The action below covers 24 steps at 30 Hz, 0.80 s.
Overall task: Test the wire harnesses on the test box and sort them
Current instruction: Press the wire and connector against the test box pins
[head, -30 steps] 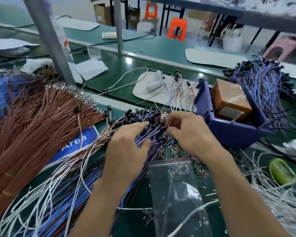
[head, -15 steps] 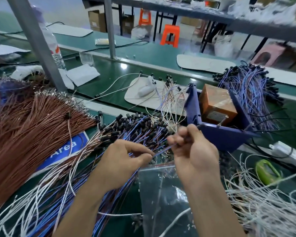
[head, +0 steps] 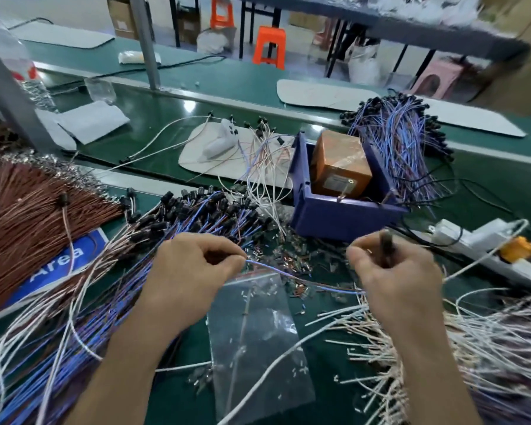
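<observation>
— What's held?
— One blue harness (head: 288, 276), strung between both hands above the bench, clear of the pile (head: 196, 216). Left hand (head: 190, 271) pinches the loose end; right hand (head: 396, 280) is curled round its black plug (head: 387, 243).
— Why so?
— I'd guess to separate it and aim the plug at the test box (head: 339, 167), near, in the blue bin (head: 344, 219).
</observation>
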Tool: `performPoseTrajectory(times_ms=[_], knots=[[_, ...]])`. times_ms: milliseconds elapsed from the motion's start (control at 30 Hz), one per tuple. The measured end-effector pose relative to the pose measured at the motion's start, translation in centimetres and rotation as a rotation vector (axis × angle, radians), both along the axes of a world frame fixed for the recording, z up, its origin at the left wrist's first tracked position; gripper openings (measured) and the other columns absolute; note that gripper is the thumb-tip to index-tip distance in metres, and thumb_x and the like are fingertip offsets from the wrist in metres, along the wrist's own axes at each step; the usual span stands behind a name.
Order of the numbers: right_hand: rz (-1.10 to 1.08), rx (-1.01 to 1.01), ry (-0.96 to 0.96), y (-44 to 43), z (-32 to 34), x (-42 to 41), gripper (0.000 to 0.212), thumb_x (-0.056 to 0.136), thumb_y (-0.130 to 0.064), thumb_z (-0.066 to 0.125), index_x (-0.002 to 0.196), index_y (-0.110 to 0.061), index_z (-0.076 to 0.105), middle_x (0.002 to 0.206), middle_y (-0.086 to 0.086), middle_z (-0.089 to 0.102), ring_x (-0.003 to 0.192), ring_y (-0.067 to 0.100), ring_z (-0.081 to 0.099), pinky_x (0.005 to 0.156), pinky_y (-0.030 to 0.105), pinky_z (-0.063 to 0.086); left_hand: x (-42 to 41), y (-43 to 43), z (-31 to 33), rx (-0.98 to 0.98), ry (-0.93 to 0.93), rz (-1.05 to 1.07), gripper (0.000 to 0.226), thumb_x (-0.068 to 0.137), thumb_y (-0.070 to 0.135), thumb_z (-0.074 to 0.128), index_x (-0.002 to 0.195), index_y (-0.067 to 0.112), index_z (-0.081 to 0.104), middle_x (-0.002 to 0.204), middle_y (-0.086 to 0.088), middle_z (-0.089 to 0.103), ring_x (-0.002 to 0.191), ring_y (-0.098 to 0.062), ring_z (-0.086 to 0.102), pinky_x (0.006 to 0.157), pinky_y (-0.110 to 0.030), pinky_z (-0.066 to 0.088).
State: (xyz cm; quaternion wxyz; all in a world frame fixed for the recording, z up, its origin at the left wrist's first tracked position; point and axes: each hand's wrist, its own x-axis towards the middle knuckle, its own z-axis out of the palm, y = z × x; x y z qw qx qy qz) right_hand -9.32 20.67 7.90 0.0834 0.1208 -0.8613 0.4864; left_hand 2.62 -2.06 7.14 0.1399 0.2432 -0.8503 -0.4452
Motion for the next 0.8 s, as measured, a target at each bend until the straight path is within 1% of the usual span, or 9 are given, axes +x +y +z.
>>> performPoseTrajectory(times_ms=[100, 167, 233, 267, 367, 400, 533, 700, 800], knots=[[0.272, 0.243, -0.019, -0.7, 0.1, 1.8, 0.009, 0.085, -0.033, 0.075, 0.088, -0.042, 0.077, 0.072, -0.032, 0.069, 0.068, -0.008, 0.064, 0.062, 0.011, 0.048, -1.3, 3.1, 0.3, 0.054, 0.032, -0.170, 0.028, 0.079, 0.021, 0.087, 0.068, 0.045, 0.078, 0.067, 0.028, 0.071, 0.065, 0.012, 0.064, 0.062, -0.003, 0.042], [0.487, 0.299, -0.124, -1.2, -0.1, 2.6, 0.019, 0.088, -0.039, 0.066, 0.102, -0.050, 0.071, 0.083, -0.029, 0.072, 0.076, -0.002, 0.067, 0.065, 0.017, 0.052, -2.0, 4.5, 0.6, 0.101, 0.065, -0.228, 0.025, 0.080, 0.014, 0.085, 0.073, 0.038, 0.081, 0.068, 0.026, 0.072, 0.064, 0.011, 0.064, 0.062, -0.004, 0.042], [0.571, 0.241, -0.216, -1.1, -0.5, 2.7, 0.013, 0.093, -0.032, 0.065, 0.100, -0.040, 0.071, 0.081, -0.017, 0.072, 0.071, 0.005, 0.064, 0.064, 0.028, 0.052, -2.4, 5.1, 0.7, 0.177, 0.084, -0.258, 0.022, 0.081, 0.009, 0.083, 0.078, 0.031, 0.083, 0.070, 0.018, 0.075, 0.063, 0.008, 0.065, 0.062, -0.006, 0.044], [0.561, 0.184, -0.244, -0.7, -0.7, 2.4, 0.006, 0.095, -0.028, 0.067, 0.095, -0.031, 0.072, 0.072, -0.014, 0.069, 0.064, 0.007, 0.059, 0.060, 0.031, 0.048, -2.4, 5.0, 0.7, 0.239, 0.089, -0.267, 0.020, 0.081, 0.007, 0.083, 0.079, 0.026, 0.084, 0.071, 0.013, 0.076, 0.063, 0.004, 0.066, 0.063, -0.009, 0.046], [0.477, 0.117, -0.273, 0.8, -1.3, 1.7, 0.018, 0.093, -0.025, 0.070, 0.079, -0.014, 0.069, 0.054, -0.007, 0.048, 0.054, 0.008, 0.039, 0.053, 0.030, 0.033, -2.2, 3.9, 0.2, 0.366, 0.057, -0.221, 0.017, 0.080, 0.008, 0.085, 0.079, 0.025, 0.085, 0.071, -0.003, 0.077, 0.063, -0.009, 0.066, 0.063, -0.026, 0.053], [0.464, 0.095, -0.297, 1.2, -1.2, 1.7, 0.018, 0.092, -0.025, 0.071, 0.077, -0.014, 0.069, 0.053, -0.007, 0.046, 0.053, 0.008, 0.038, 0.052, 0.030, 0.031, -2.2, 3.5, -0.1, 0.344, 0.017, -0.210, 0.016, 0.080, 0.011, 0.086, 0.078, 0.027, 0.085, 0.069, -0.003, 0.077, 0.062, -0.009, 0.065, 0.063, -0.028, 0.054], [0.450, 0.106, -0.313, 1.8, -1.8, 2.0, 0.018, 0.093, -0.023, 0.071, 0.076, -0.015, 0.070, 0.051, -0.008, 0.042, 0.052, 0.009, 0.035, 0.053, 0.033, 0.029, -2.6, 3.6, -1.4, 0.320, -0.075, -0.226, 0.020, 0.081, 0.011, 0.086, 0.072, 0.029, 0.083, 0.063, -0.002, 0.074, 0.054, -0.004, 0.061, 0.056, -0.016, 0.050], [0.416, 0.055, -0.376, 2.7, -2.7, 2.1, 0.015, 0.091, -0.029, 0.069, 0.079, -0.020, 0.072, 0.052, -0.007, 0.045, 0.052, 0.011, 0.037, 0.052, 0.032, 0.031, -3.3, 3.8, -2.3, 0.369, -0.054, -0.235, 0.018, 0.079, 0.011, 0.086, 0.075, 0.029, 0.084, 0.069, -0.007, 0.076, 0.061, -0.011, 0.067, 0.066, -0.024, 0.057], [0.329, -0.039, -0.370, 4.2, -2.6, 1.5, 0.022, 0.081, -0.039, 0.065, 0.081, -0.018, 0.072, 0.052, -0.010, 0.044, 0.051, 0.010, 0.037, 0.053, 0.030, 0.031, -2.9, 3.3, -2.6, 0.336, -0.061, -0.129, 0.017, 0.079, 0.013, 0.086, 0.073, 0.029, 0.084, 0.068, -0.005, 0.076, 0.059, -0.012, 0.068, 0.061, -0.023, 0.059]])
